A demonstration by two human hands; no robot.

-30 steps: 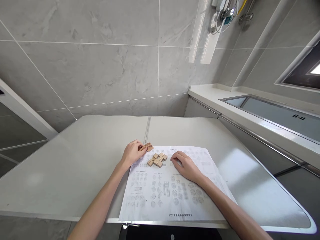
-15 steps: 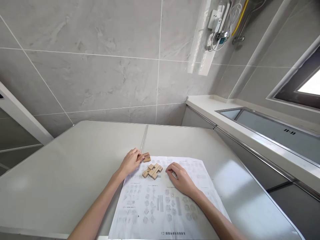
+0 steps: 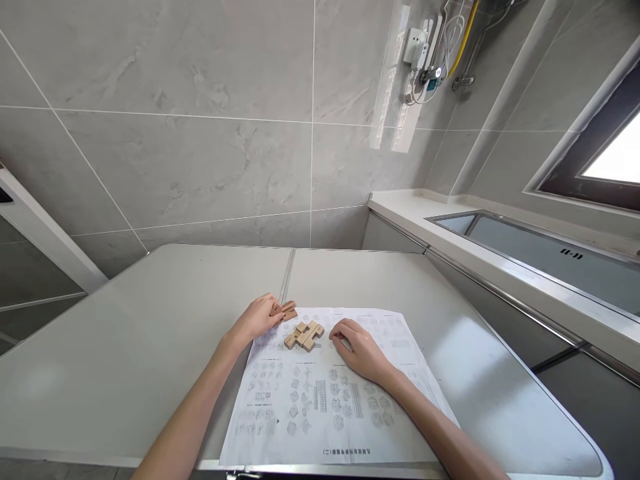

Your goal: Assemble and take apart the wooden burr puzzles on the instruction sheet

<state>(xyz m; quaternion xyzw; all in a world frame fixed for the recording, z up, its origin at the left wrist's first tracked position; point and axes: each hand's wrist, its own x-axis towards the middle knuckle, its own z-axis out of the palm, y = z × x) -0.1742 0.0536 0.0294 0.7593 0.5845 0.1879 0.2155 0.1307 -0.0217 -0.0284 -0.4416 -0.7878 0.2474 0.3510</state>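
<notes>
My left hand (image 3: 258, 317) reaches over the paper's upper left corner, its fingers closed on a notched wooden puzzle piece (image 3: 276, 310) that they partly cover. Another brown puzzle piece (image 3: 289, 307) lies against it. Between my hands, several pale notched puzzle pieces (image 3: 305, 335) form a flat cluster on the printed sheet (image 3: 350, 440). Just right of this cluster, my right hand (image 3: 359, 347) rests on the sheet with curled fingers and the thumb drawn in; nothing shows in its grasp.
The sheet, printed with rows of small diagrams, covers the front middle of a pale table (image 3: 150, 320) with a seam. A counter with a sink (image 3: 530, 247) stands to the right. Behind is a grey tiled wall (image 3: 200, 167) with a socket (image 3: 415, 48).
The view has shifted slightly. My left fingers have moved the brown pieces a little, and the free one has turned. My right hand and the pale cluster stay about where they were.
</notes>
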